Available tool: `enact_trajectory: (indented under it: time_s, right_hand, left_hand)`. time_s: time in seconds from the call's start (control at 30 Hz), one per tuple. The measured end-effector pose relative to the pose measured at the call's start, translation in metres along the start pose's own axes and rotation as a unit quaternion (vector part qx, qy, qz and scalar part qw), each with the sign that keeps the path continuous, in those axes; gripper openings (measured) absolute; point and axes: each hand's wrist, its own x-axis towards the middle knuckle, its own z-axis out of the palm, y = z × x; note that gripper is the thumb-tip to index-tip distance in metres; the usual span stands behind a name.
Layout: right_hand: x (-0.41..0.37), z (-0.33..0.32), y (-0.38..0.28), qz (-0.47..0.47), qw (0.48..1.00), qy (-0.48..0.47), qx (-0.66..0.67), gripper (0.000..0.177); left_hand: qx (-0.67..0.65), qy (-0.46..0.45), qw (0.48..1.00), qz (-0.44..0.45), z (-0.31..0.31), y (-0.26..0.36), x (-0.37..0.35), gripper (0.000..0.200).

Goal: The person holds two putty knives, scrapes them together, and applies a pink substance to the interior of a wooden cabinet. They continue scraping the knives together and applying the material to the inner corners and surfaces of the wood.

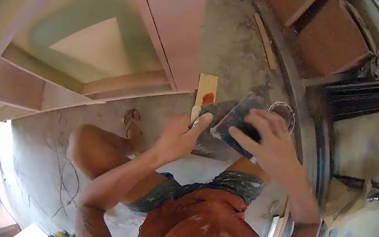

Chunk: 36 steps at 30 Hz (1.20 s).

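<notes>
Pale strip (pixel 208 84): juts beyond the left hand (pixel 184 137), orange smear on it
Left hand: closed around the strip's near end
Dark plate (pixel 237 123): under the right hand (pixel 269 140), beside the strip
Right hand: part-spread, fingers curled onto the plate
Edges: tub (pixel 282 114) just beyond the right hand; cabinet (pixel 173 32) near the strip
Room: bare floor (pixel 230 41) ahead

Grey floor (pixel 230 41) beneath 1 wooden strip (pixel 265 41), 1 round container (pixel 284 114), looped cable (pixel 78 185).
</notes>
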Motion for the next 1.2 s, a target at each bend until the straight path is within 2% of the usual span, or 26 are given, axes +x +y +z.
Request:
enact_trajectory:
  time_s: [0.03,0.13,0.2,0.27,0.33,0.37,0.43,0.47,0.53,0.57,0.63,0.7,0.73,0.77,0.8,0.83,0.87,0.9,0.93,0.97,1.0,1.03,1.1,1.13,1.17,1.2]
  right_hand:
    - [-0.001,0.000,-0.002,0.006,1.000,0.004,0.000,0.040]
    - [0.001,-0.002,-0.002,-0.015,0.997,-0.080,-0.008,0.047]
    - [-0.002,-0.008,-0.013,0.055,0.997,0.036,0.041,0.043]
    - [-0.002,0.011,-0.017,0.088,0.994,0.036,0.062,0.044]
    - [-0.003,0.016,-0.017,0.117,0.989,0.040,0.080,0.045]
    - [-0.007,0.012,-0.019,0.119,0.986,0.065,0.097,0.045]
    - [-0.014,0.016,-0.030,0.121,0.981,0.095,0.119,0.046]
    - [-0.016,0.024,-0.039,0.119,0.952,0.192,0.208,0.043]
    - [-0.011,0.052,-0.061,0.139,0.854,0.340,0.368,0.039]
    - [-0.008,0.071,-0.061,0.143,0.851,0.346,0.368,0.039]
    - [-0.003,0.100,-0.057,0.233,0.804,0.389,0.385,0.043]
    - [-0.010,0.102,-0.024,0.263,0.808,0.349,0.396,0.044]
    - [-0.017,0.104,-0.001,0.251,0.910,0.209,0.254,0.042]
    - [-0.019,0.104,0.010,0.226,0.967,0.060,0.101,0.041]
    - [-0.022,0.104,0.005,0.231,0.965,0.066,0.101,0.041]
    - [-0.026,0.100,-0.002,0.335,0.855,0.245,0.312,0.037]
    - [-0.031,0.094,-0.006,0.399,0.664,0.396,0.493,0.033]
    - [-0.036,0.082,-0.013,0.400,0.667,0.392,0.492,0.033]
    - [-0.040,0.067,-0.021,0.447,0.460,0.449,0.622,0.030]
    - [-0.043,0.059,-0.029,0.464,0.224,0.480,0.710,0.027]
    - [-0.046,0.063,-0.039,0.485,0.244,0.472,0.694,0.026]
    - [-0.049,0.071,-0.050,0.487,0.243,0.478,0.689,0.026]
    - [-0.051,0.085,-0.066,0.548,0.340,0.351,0.679,0.028]
    - [-0.045,0.087,-0.066,0.552,0.338,0.358,0.673,0.028]
    - [-0.035,0.087,-0.059,0.522,0.374,0.413,0.646,0.030]
    - [-0.030,0.086,-0.049,0.490,0.410,0.462,0.615,0.033]
  left_hand:
    - [0.006,-0.007,1.000,-0.017,-0.001,0.004,0.001,0.041]
    - [0.025,0.016,0.999,0.014,0.004,-0.004,0.003,0.040]
    - [-0.021,0.000,1.000,-0.022,0.003,-0.007,0.001,0.039]
    - [-0.065,-0.022,0.996,-0.051,0.003,-0.008,0.003,0.038]
    - [-0.177,0.012,0.979,-0.099,0.002,-0.008,0.007,0.036]
    - [-0.177,0.016,0.979,-0.097,0.002,-0.004,0.007,0.036]
    - [-0.426,0.008,0.878,-0.217,0.005,0.007,0.003,0.035]
    - [-0.421,0.009,0.881,-0.214,0.010,0.009,0.002,0.035]
    - [-0.610,-0.079,0.760,-0.212,0.024,0.010,0.000,0.038]
    - [-0.605,-0.082,0.763,-0.214,0.025,0.007,0.000,0.038]
    - [-0.594,-0.088,0.774,-0.199,0.030,-0.001,-0.001,0.041]
    - [-0.568,-0.065,0.794,-0.209,0.027,0.008,-0.007,0.041]
    - [-0.552,-0.058,0.804,-0.212,0.026,0.007,-0.009,0.040]
    - [-0.535,-0.051,0.816,-0.212,0.024,0.008,-0.009,0.040]
    - [-0.530,-0.055,0.820,-0.212,0.025,0.007,-0.009,0.040]
    - [-0.511,0.003,0.842,-0.176,0.029,0.005,-0.005,0.041]
    - [-0.495,0.065,0.855,-0.138,0.034,0.005,-0.001,0.042]
    - [-0.499,0.066,0.853,-0.139,0.038,0.008,-0.001,0.042]
    - [-0.430,0.174,0.874,-0.143,0.042,0.015,0.000,0.038]
    - [-0.352,0.276,0.883,-0.143,0.047,0.019,0.003,0.035]
    - [-0.409,0.303,0.856,-0.092,0.055,0.014,0.010,0.037]
    - [-0.409,0.296,0.858,-0.093,0.061,0.010,0.008,0.037]
    - [-0.292,0.268,0.917,-0.041,0.067,0.014,0.001,0.037]
    - [-0.293,0.258,0.920,-0.042,0.067,0.019,-0.001,0.037]
    - [-0.110,0.188,0.976,0.024,0.066,0.024,-0.004,0.034]
    - [0.078,0.111,0.987,0.090,0.063,0.026,-0.007,0.031]
